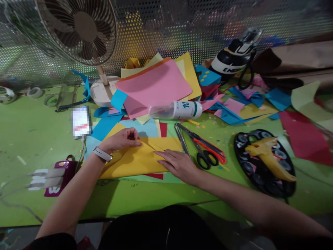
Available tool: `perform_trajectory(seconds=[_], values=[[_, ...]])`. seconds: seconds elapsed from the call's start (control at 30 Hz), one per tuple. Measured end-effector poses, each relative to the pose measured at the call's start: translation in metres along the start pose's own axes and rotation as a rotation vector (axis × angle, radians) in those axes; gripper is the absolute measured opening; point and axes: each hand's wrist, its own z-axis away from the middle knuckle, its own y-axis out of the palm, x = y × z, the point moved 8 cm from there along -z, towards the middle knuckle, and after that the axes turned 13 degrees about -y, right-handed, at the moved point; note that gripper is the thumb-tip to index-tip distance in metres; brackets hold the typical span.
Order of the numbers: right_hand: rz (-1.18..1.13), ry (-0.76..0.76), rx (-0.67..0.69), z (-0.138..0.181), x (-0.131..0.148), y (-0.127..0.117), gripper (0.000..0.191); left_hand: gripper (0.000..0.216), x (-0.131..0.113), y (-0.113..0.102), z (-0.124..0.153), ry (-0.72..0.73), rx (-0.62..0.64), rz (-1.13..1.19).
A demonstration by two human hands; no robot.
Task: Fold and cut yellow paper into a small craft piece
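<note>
A sheet of yellow paper (137, 162) lies before me, partly folded over along its length, on top of other coloured sheets. My left hand (122, 139), with a pale band on the wrist, pinches the paper's upper edge between thumb and fingertips. My right hand (179, 165) rests on the same paper with its fingers stretched toward the left, touching the fold. Just right of the paper lie metal tweezers (182, 139), black-handled scissors (203, 152) and an orange utility knife (212, 147).
Behind the paper are a clear bottle (177, 109) on its side and a pink sheet (156, 85). A fan (85, 27) and a phone (80, 121) stand left. To the right are a black tray (239, 156) with a yellow glue gun (270, 156), paper scraps and a black flask (229, 62).
</note>
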Motion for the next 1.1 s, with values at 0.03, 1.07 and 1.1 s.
perform_trajectory(seconds=[0.03, 1.07, 1.1], values=[[-0.005, 0.0, -0.001, 0.0, 0.0, 0.0, 0.034, 0.032, 0.001, 0.0, -0.001, 0.003, 0.007, 0.026], [-0.054, 0.064, 0.025, 0.001, -0.009, 0.005, 0.034, 0.028, -0.008, -0.037, 0.022, 0.087, -0.567, -0.278], [-0.055, 0.063, 0.024, 0.001, -0.009, 0.005, 0.034, 0.029, -0.011, -0.037, 0.03, 0.093, -0.6, -0.335]])
